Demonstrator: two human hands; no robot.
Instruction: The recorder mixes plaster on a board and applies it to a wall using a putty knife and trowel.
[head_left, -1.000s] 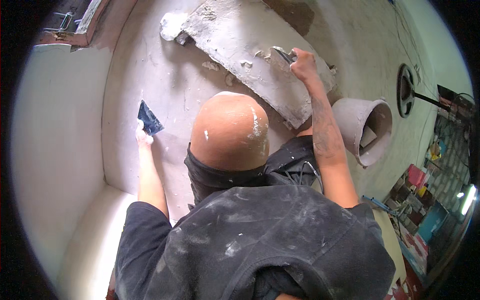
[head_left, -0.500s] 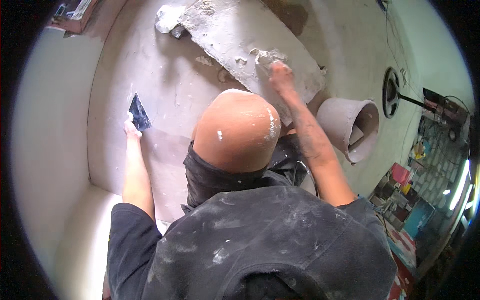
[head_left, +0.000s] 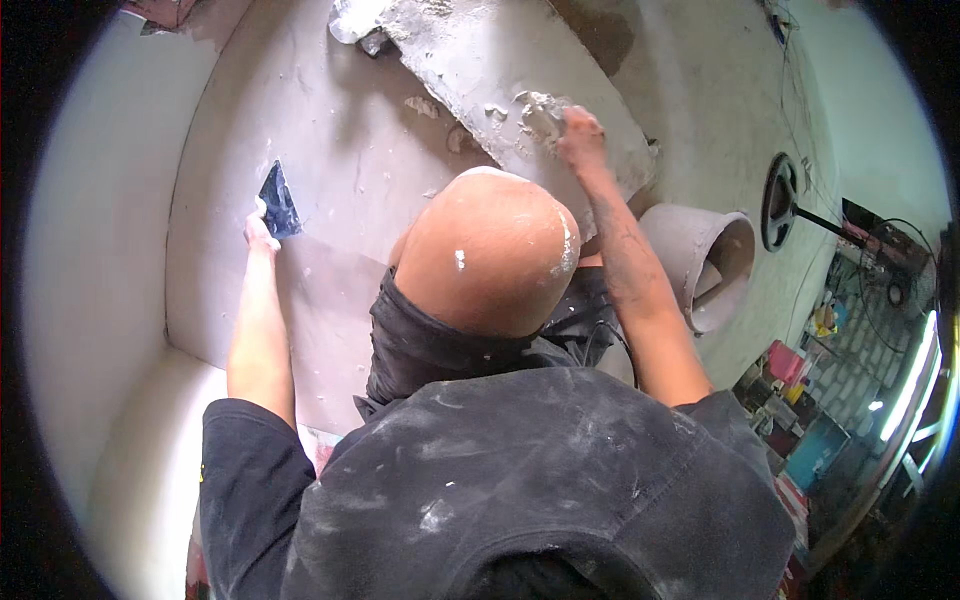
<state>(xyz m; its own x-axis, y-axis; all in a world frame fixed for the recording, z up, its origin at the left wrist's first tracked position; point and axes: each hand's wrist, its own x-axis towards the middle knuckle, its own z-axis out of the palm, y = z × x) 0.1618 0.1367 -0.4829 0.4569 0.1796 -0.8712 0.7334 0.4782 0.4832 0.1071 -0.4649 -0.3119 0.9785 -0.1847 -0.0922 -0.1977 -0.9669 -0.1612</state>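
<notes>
My left hand [head_left: 261,228] is closed around the near end of a dark, triangular putty knife [head_left: 281,204], whose wide blade lies against the pale, smeared surface [head_left: 340,215] at left. Over a long board [head_left: 455,55] coated with grey-white plaster, my right hand [head_left: 583,140] is closed in a fist. A wet lump of plaster [head_left: 542,115] sits on the board directly beside that fist. Whatever the right fingers grip, if anything, is hidden. My bent knee [head_left: 490,250], spotted with white, rises between the two arms.
A pale bucket [head_left: 690,255] lies on its side right of my right forearm. Beyond it are a black wheel on a rod [head_left: 780,202] and a fan [head_left: 897,290]. A crumpled, whitish plastic bag [head_left: 355,18] touches the board's far left end. Mixed items [head_left: 790,400] crowd the lower right.
The whole view has shifted slightly. My right fist has moved a little rightward, away from the plaster lump. The left hand keeps its hold on the putty knife.
</notes>
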